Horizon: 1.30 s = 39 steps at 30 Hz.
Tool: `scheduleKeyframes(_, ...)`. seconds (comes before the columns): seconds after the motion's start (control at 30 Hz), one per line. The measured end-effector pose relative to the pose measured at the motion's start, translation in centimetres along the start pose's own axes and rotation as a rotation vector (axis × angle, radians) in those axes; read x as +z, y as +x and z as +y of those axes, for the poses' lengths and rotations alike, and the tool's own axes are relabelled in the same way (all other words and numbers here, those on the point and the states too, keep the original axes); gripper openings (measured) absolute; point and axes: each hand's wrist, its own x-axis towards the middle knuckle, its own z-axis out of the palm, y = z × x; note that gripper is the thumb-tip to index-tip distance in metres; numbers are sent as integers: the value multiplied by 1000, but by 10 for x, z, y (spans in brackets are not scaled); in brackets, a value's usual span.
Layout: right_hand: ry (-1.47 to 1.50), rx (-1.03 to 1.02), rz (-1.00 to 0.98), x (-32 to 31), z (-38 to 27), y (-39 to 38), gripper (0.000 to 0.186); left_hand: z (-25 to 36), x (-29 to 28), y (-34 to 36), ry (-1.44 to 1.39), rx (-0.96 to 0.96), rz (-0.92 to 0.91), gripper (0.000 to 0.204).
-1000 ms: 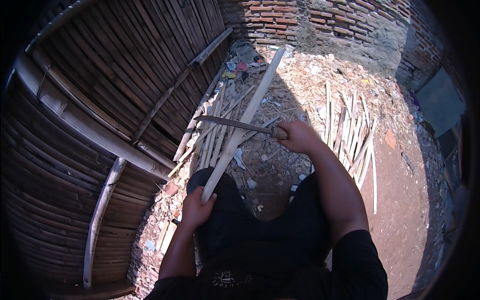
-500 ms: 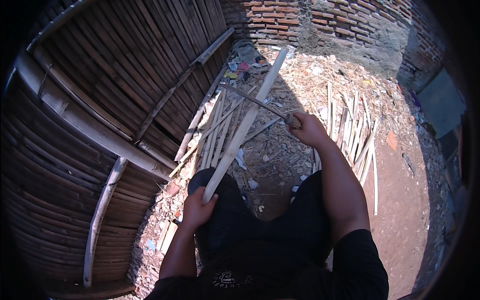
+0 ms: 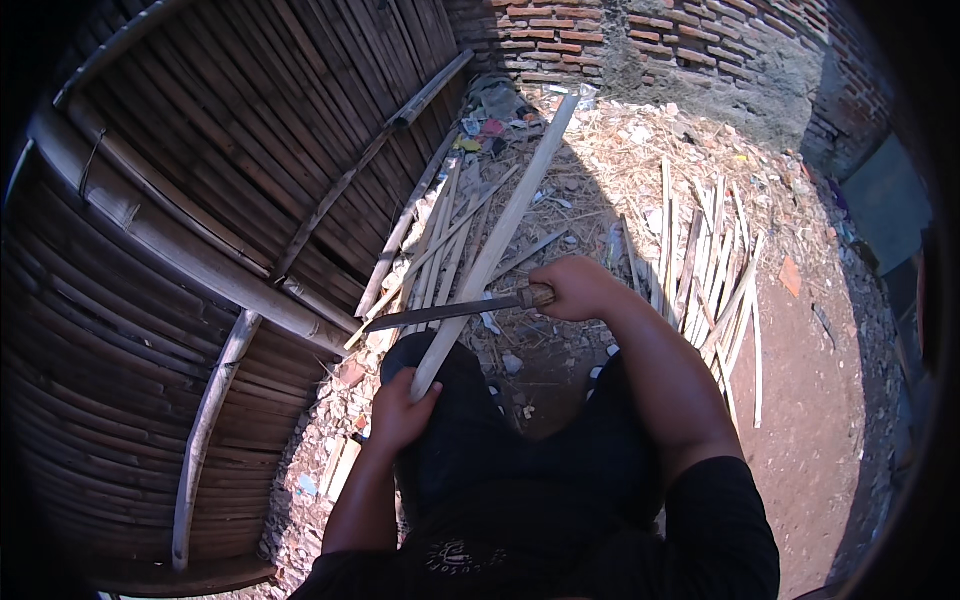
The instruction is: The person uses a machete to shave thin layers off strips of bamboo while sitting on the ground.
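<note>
A long, pale bamboo strip (image 3: 512, 220) slants away from my left knee toward the brick wall. My left hand (image 3: 403, 412) is closed round its near end, beside my thigh. In my right hand (image 3: 574, 289) is the wooden handle of a machete, the fingers wrapped round it. The dark machete blade (image 3: 450, 311) points left and lies across the strip, not far beyond my left hand. Whether the edge bites into the strip or only rests on it, I cannot tell.
Cut strips (image 3: 712, 260) lie heaped on the ground to the right, and more strips (image 3: 440, 240) lean at the left. A bamboo-slat wall (image 3: 240, 130) closes off the left side. At the back stands a brick wall (image 3: 560, 45), with straw and rubble before it.
The machete has come down along the strip toward me, from its upper part to near my left hand. My left hand and the strip have hardly moved.
</note>
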Motion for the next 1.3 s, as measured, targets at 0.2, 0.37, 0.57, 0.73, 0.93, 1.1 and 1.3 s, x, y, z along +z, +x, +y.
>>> scheduleKeyframes(0.2, -18, -25, 32, 11, 8, -6, 36, 7, -3, 2, 50, -65, -66, 40)
scheduleKeyframes(0.37, -84, -8, -45, 0, -21, -1, 31, -4, 1, 2, 3, -53, -23, 43)
scheduleKeyframes(0.57, -132, 5, -35, -13, -13, -2, 33, 2, -3, -1, 13, -49, -30, 41)
scheduleKeyframes(0.73, 62, 314, 200, -24, 37, -14, 36, 1, -1, 0, -23, -83, -33, 41)
scheduleKeyframes(0.93, 6, 167, 120, -11, 22, -13, 32, 3, 0, 1, -50, -53, -33, 41)
scheduleKeyframes(1.1, -95, -11, -2, -9, -13, -5, 31, 0, 3, -3, 46, -50, 6, 43)
scheduleKeyframes(1.3, 61, 304, 89, -33, 25, -19, 33, 11, 1, -5, 94, -65, 6, 43)
